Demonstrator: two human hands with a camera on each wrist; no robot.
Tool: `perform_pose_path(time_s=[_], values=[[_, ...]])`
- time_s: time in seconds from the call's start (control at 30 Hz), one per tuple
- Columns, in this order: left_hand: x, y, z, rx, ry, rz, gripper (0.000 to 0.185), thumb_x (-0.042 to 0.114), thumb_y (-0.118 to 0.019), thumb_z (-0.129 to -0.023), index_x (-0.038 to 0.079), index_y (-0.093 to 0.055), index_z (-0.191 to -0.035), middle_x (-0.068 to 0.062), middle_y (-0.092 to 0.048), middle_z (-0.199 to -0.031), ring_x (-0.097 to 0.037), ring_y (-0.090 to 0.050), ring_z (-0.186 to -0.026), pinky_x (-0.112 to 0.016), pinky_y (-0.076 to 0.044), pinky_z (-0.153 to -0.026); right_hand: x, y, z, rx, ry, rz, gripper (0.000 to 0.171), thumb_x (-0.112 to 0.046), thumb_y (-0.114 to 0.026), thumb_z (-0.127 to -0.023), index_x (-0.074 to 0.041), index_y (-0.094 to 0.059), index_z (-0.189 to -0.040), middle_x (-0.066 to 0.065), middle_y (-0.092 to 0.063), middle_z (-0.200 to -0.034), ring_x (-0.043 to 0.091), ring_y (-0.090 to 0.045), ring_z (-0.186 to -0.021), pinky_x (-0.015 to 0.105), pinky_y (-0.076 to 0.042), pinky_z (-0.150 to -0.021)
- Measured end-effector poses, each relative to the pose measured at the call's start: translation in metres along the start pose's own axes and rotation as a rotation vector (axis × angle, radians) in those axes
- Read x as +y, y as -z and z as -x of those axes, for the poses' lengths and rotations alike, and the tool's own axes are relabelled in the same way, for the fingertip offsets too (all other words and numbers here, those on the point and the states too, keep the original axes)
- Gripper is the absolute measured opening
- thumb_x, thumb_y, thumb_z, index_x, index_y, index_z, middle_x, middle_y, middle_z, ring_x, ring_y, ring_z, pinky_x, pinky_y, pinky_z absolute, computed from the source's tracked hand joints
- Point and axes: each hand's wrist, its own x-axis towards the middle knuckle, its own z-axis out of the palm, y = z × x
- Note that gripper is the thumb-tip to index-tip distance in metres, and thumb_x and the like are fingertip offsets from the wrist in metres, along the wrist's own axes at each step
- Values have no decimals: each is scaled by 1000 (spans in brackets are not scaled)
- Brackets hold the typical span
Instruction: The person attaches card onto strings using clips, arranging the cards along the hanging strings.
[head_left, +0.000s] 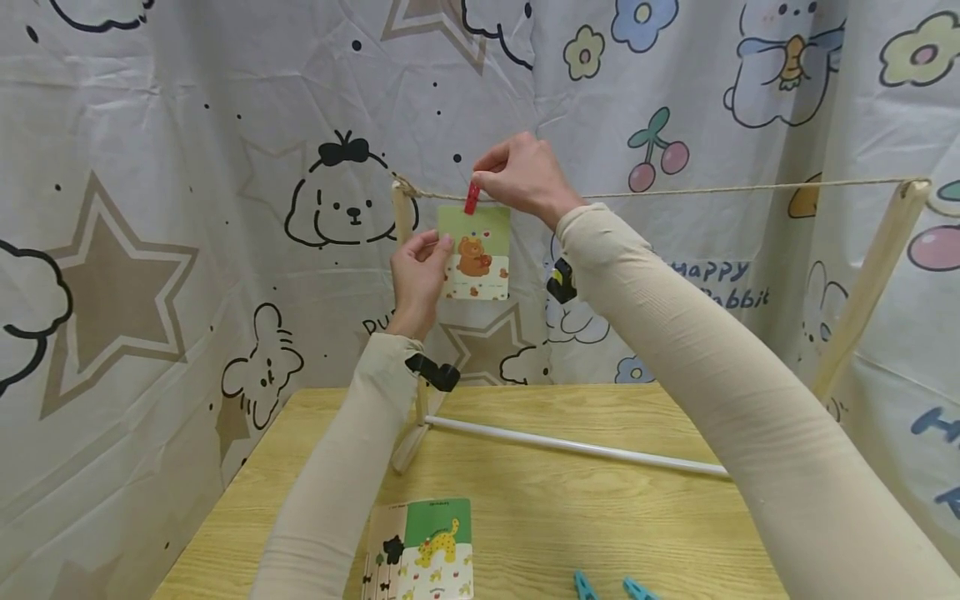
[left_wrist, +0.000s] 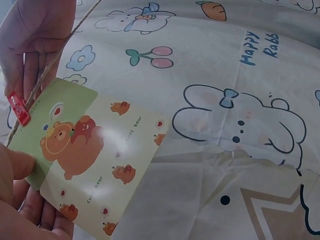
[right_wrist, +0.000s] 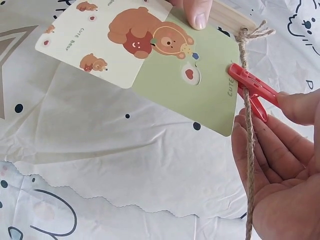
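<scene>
A green and cream card [head_left: 491,271] with a brown bear hangs upright below a twine line [head_left: 712,191]. My left hand [head_left: 418,279] pinches its left edge, thumb on the printed face and fingers behind. With my right hand [head_left: 525,173] I grip a red clothespin [head_left: 472,200] by its handle ends, above the card. In the right wrist view, the red clothespin [right_wrist: 255,86] reaches across the twine [right_wrist: 249,150], its tip right at the card's [right_wrist: 210,85] top edge. The left wrist view shows the red clothespin [left_wrist: 19,107] overlapping that same green edge.
Wooden posts [head_left: 870,287] hold up the twine at both ends, joined low down by a white rod [head_left: 570,444]. On the wooden table [head_left: 540,525] lie printed cards [head_left: 438,550] near the left forearm and two blue clothespins [head_left: 583,585] at the front. A patterned curtain [head_left: 247,167] surrounds the table.
</scene>
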Motion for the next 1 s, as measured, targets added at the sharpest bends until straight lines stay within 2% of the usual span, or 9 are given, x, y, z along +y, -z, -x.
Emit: perform_pose_path(time_s=[0.27,0.53,0.8,0.93,1.0], values=[[-1,1,2,0,10,-8,28,17,-70,-101,1,-72,-123,-8,-72,-110,-10,-63,-94,-20,-50,-76,0,4,3,22,-5,-11,38,-35,-68,-97,-14,-75,-127,3,-75,-123,14,-68,-110,26,-55,-88],[-6,3,2,-23,28,12,25,15,-69,-101,-1,-72,-121,-11,-73,-107,-13,-65,-86,-33,-57,-89,1,11,10,57,4,-57,40,-35,-65,-99,-13,-72,-132,2,-74,-125,12,-69,-110,27,-55,-92],[-14,7,5,-52,37,0,24,15,-66,-102,-1,-73,-120,-16,-74,-112,-13,-68,-90,-30,-57,-90,5,14,23,128,103,-92,31,-28,-64,-100,-13,-76,-124,2,-77,-117,10,-72,-101,25,-55,-89],[-16,11,7,-57,47,-1,25,14,-66,-102,-1,-72,-121,-18,-74,-115,-15,-69,-91,-38,-56,-97,9,14,33,137,131,-107,30,-27,-65,-100,-13,-76,-124,2,-77,-117,9,-71,-100,24,-55,-89],[-17,12,9,-57,48,10,25,13,-67,-102,-2,-72,-121,-19,-73,-115,-20,-70,-95,-41,-55,-99,11,14,37,138,140,-114,29,-26,-65,-101,-13,-76,-123,2,-77,-116,8,-71,-99,24,-55,-89]])
